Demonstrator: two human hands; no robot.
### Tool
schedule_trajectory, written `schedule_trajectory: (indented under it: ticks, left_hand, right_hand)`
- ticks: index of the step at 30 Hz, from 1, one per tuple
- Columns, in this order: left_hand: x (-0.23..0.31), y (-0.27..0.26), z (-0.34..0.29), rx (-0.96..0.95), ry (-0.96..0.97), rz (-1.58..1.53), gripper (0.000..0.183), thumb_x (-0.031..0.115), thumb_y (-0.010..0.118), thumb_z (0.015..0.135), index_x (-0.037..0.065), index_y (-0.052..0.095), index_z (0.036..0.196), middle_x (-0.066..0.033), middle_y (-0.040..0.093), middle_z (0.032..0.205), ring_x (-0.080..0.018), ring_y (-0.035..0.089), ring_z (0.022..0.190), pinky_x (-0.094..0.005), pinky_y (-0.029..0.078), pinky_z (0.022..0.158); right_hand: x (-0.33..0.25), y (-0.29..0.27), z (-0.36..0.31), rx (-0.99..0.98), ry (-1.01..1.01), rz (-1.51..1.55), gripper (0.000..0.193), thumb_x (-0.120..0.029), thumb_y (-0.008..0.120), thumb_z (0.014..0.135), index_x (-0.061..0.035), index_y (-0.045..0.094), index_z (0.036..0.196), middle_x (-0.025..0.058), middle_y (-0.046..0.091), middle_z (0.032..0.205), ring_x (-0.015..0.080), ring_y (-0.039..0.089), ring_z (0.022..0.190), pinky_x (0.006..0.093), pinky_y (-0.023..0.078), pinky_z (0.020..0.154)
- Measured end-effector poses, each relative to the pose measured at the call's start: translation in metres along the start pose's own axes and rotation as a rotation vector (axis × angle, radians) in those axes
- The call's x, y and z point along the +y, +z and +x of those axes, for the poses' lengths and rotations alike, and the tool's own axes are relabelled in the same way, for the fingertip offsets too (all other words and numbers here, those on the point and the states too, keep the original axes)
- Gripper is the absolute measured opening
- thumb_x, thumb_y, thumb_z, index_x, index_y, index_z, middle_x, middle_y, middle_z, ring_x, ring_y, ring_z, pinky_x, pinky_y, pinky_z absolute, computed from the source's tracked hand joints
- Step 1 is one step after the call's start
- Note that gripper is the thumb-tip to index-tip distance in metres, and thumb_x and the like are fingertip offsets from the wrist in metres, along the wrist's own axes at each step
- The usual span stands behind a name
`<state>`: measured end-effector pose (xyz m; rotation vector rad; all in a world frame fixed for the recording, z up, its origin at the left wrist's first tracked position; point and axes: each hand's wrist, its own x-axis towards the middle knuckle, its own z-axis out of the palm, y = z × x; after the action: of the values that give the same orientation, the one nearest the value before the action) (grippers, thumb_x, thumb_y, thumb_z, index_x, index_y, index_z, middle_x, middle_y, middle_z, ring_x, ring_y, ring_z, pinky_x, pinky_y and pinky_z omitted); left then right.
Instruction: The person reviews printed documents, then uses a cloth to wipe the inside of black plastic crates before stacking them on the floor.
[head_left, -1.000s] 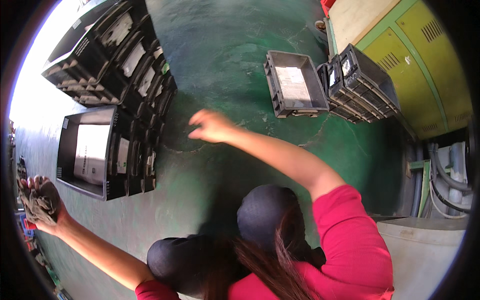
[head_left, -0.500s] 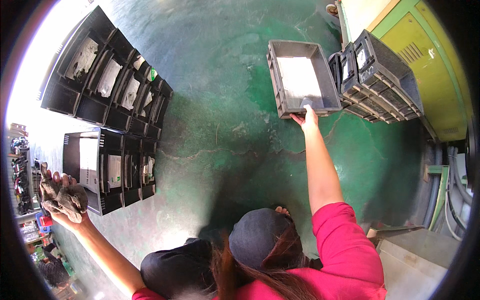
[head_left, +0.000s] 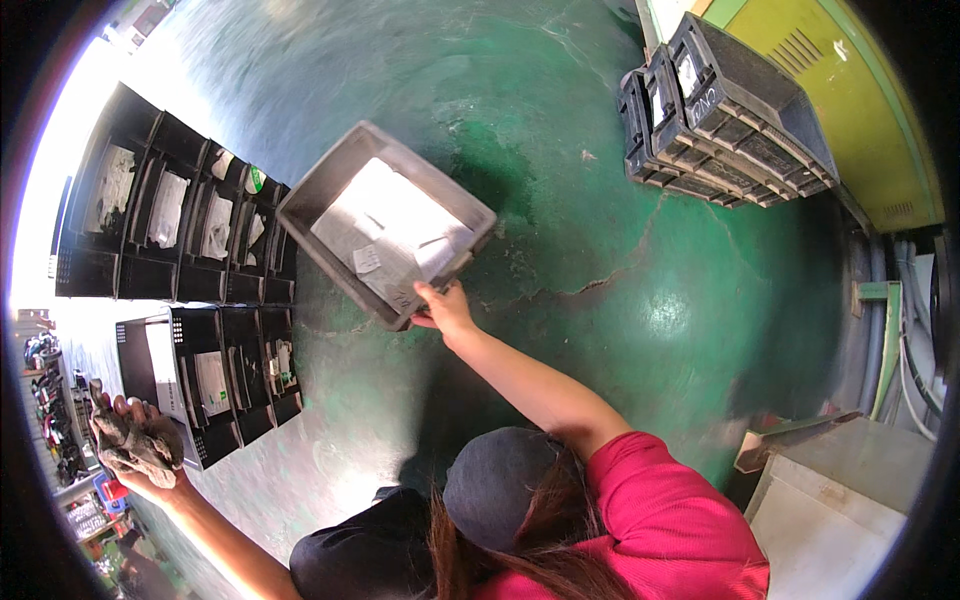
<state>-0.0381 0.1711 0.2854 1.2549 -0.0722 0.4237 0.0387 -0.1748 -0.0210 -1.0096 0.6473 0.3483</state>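
Observation:
My right hand (head_left: 448,312) is closed on the near rim of a grey plastic crate (head_left: 328,198) and holds it tilted above the floor. Papers or light sheets (head_left: 385,225) lie inside the crate, with a small pale tag near my fingers. Out at the left, my left hand (head_left: 160,486) has its fingers curled round crumpled, dirty grey-brown work gloves (head_left: 137,440). Beside that hand stand stacked black crates (head_left: 180,268) with worn labels on their fronts.
At the far right, several dark crates (head_left: 735,125) stand stacked against a yellow-green cabinet (head_left: 860,120). A pale box (head_left: 825,500) is near my right side, with pipes (head_left: 875,330) behind it. The green floor (head_left: 570,220) has cracks. Cluttered shelves (head_left: 60,400) are at the left edge.
My right hand has swung the grey crate leftward, away from the dark stack and towards the black crates, turning it. My left hand still holds the gloves.

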Motion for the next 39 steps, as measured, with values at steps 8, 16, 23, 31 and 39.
schedule_trajectory:
  ticks: [8, 16, 23, 31, 39]
  left_hand:
    - [0.017, -0.044, -0.019, -0.039, -0.04, 0.042, 0.041, 0.034, 0.036, 0.093, 0.007, 0.046, 0.123, -0.0116, 0.055, 0.113, -0.0255, 0.053, 0.09, -0.0375, 0.046, 0.075]
    - [0.002, -0.019, -0.019, -0.054, -0.149, 0.012, 0.038, 0.033, 0.037, 0.094, 0.006, 0.05, 0.117, -0.0106, 0.058, 0.1, -0.0239, 0.054, 0.084, -0.035, 0.048, 0.071]
    - [0.006, -0.024, -0.025, -0.056, -0.136, 0.053, 0.038, 0.033, 0.039, 0.094, 0.008, 0.048, 0.12, -0.0101, 0.057, 0.107, -0.0226, 0.055, 0.088, -0.0334, 0.048, 0.073]
    - [0.001, -0.004, -0.023, -0.048, -0.175, 0.048, 0.035, 0.034, 0.039, 0.094, 0.007, 0.049, 0.113, -0.0086, 0.055, 0.102, -0.0195, 0.052, 0.08, -0.0307, 0.047, 0.067]
    - [-0.02, 0.012, -0.015, 0.094, -0.171, 0.048, 0.039, 0.035, 0.036, 0.095, 0.008, 0.047, 0.12, -0.0076, 0.057, 0.1, -0.0203, 0.056, 0.082, -0.0336, 0.049, 0.068]
  right_hand:
    - [-0.143, -0.181, 0.061, 0.302, -0.25, -0.241, 0.033, -0.035, 0.055, 0.086, -0.0025, 0.058, 0.079, 0.0091, 0.063, 0.069, 0.0181, 0.062, 0.054, 0.0297, 0.048, 0.041]
    - [-0.25, -0.315, 0.163, 1.141, -0.345, -0.773, 0.034, -0.033, 0.071, 0.073, -0.004, 0.065, 0.09, 0.0068, 0.067, 0.079, 0.0145, 0.064, 0.061, 0.0267, 0.051, 0.05]
    - [-0.256, -0.267, 0.128, 1.395, -0.24, -0.883, 0.066, -0.058, 0.07, 0.062, -0.0035, 0.056, 0.096, 0.0142, 0.063, 0.102, 0.0295, 0.062, 0.092, 0.0418, 0.049, 0.078]
    - [-0.278, -0.26, 0.123, 1.061, 0.069, -0.96, 0.06, -0.06, 0.047, 0.077, -0.0055, 0.065, 0.095, 0.0102, 0.068, 0.087, 0.0208, 0.067, 0.076, 0.0348, 0.049, 0.072]
    - [-0.268, -0.279, 0.115, 0.957, 0.086, -1.052, 0.057, -0.048, 0.031, 0.086, -0.0012, 0.064, 0.09, 0.0084, 0.066, 0.065, 0.02, 0.066, 0.067, 0.0344, 0.049, 0.069]
